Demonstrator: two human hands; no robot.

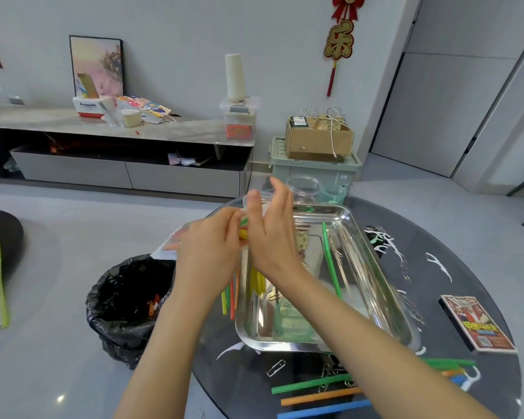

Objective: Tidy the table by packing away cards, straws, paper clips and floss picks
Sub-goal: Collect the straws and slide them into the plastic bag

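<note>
A bundle of thin coloured plastic straws [256,281] is held upright over the left rim of the shiny rectangular steel tray [285,346], clamped in the curled fingers of the left hand [209,246]. The right hand [273,234] is laid against the top of the bundle with its fingers straight. The straw ends should be squared before the bundle is lowered into the clear plastic jar [303,189] just behind, so that none is splayed or dropped. Loose green, orange and blue straws [309,384] are still left on the dark round glass desk [239,382].
</note>
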